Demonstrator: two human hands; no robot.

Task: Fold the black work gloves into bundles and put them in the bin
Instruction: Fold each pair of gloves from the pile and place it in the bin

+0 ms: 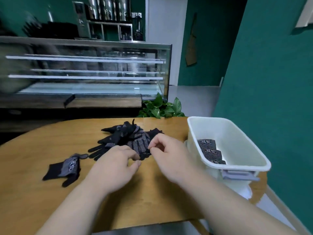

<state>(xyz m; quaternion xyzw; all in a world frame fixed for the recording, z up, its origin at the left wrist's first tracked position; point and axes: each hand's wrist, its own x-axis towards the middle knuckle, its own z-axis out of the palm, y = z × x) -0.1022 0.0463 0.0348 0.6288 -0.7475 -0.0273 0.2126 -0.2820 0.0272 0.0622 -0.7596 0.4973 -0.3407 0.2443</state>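
1. Gloves (118, 134) lie in a loose heap toward the far edge of the counter (152, 192), about midway along it. Both of my arms reach them there, so I can draw one off at a time.
2. One dotted glove (140, 145) on the near side of the heap is the one in hand. Its cuff end points toward me, and I judge that the handy end to start a fold from.
3. My right grip (167, 153) pinches that cuff edge between thumb and forefinger. The other fingers are loosely curled and hold nothing.
4. My left grip (116, 165) is bent over the same end, just beside the right one, with fingertips on the cloth and thumb under it. It reads as a pinch, though blur hides how much cloth it has.
5. A loose glove (65, 168) lies flat by itself toward the left edge, apart from the heap. I take it to be set aside as the mate or the next one, but I cannot be sure.
6. The bin (240, 143) stands at the right edge beside my right arm, so a finished roll needs only a short carry.
7. Three bundles (210, 151) lie in a row along the bin wall nearest the heap, so the job looks partly done, with the heap not yet folded.
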